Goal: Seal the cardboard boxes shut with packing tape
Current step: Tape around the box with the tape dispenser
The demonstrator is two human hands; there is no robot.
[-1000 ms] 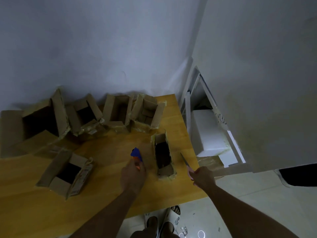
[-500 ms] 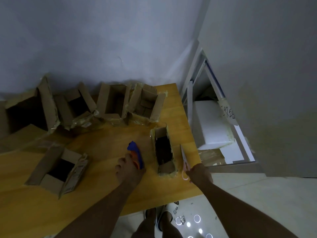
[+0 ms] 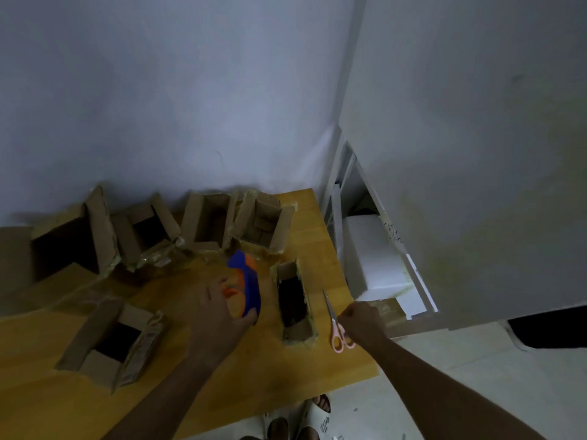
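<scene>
the left hand (image 3: 219, 315) curls round a blue and orange tape dispenser (image 3: 246, 285) above the wooden table (image 3: 197, 392). the right hand (image 3: 360, 320) is fisted beside pink-handled scissors (image 3: 336, 325), holding nothing. a narrow open cardboard box (image 3: 293, 301) stands between them; more open boxes (image 3: 206, 222) line the wall.

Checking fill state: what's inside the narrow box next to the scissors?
The narrow box stands open on top; its interior looks dark, with only a cardboard flap visible at each end. Whether anything lies inside cannot be told.
</scene>
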